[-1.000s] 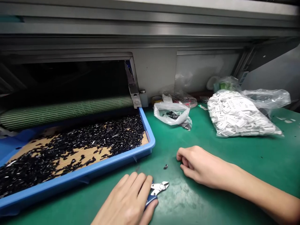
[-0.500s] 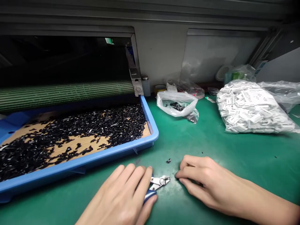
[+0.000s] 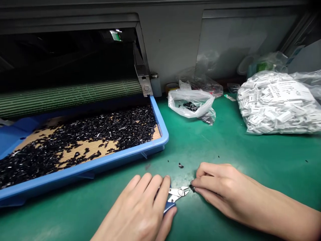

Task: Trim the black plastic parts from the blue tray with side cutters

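My left hand (image 3: 144,204) is wrapped round blue-handled cutting pliers (image 3: 180,192), whose silver jaws point right and stand slightly apart. Between thumb and fingertips, my right hand (image 3: 223,185) pinches a small black plastic part (image 3: 192,188). The tips of the jaws are right beside this part; whether they touch it I cannot tell. A loose black piece (image 3: 181,165) lies on the green mat just beyond the pliers.
At the left, a blue tray (image 3: 164,134) holds many small black parts under a conveyor with a green belt (image 3: 75,98). Behind are an open plastic bag (image 3: 190,112) with black pieces and, at the right, a bag of white parts (image 3: 278,107). Tiny black specks dot the green table (image 3: 225,144).
The pliers in my left hand have moved right, their jaws now close to the black part, which shows more clearly at my right fingertips. The jaws look wider apart. The view has shifted slightly.
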The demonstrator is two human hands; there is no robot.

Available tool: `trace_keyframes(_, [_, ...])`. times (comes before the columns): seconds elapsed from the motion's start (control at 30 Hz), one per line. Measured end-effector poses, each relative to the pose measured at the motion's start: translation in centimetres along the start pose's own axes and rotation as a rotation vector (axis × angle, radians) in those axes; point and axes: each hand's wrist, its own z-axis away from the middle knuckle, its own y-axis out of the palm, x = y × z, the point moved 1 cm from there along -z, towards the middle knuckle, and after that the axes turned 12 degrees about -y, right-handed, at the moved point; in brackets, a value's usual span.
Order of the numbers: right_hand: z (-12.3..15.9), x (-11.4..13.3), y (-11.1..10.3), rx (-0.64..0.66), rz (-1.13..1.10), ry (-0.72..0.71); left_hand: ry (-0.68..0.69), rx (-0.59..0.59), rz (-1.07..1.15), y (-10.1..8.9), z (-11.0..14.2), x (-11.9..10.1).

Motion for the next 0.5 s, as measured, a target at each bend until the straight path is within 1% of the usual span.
trace_keyframes(0.13, [-0.2,0.2,0.1,0.012,0.006,0.005,0.022,0.008,0.024,0.1,-0.2,0.0])
trace_keyframes(0.23, [-0.3,0.3,0.2,0.03,0.004,0.002,0.04,0.001,-0.002,-0.1,-0.3,0.0])
trace_keyframes(0.4, [-0.1,0.3,0.7,0.032,0.023,-0.013,0.15,0.002,-0.135,-1.0,-1.6,-0.3])
trace_keyframes(0.5, [0.0,0.3,1.1,0.033,0.035,-0.019,0.206,0.023,-0.177,-1.6,-2.5,-0.4])
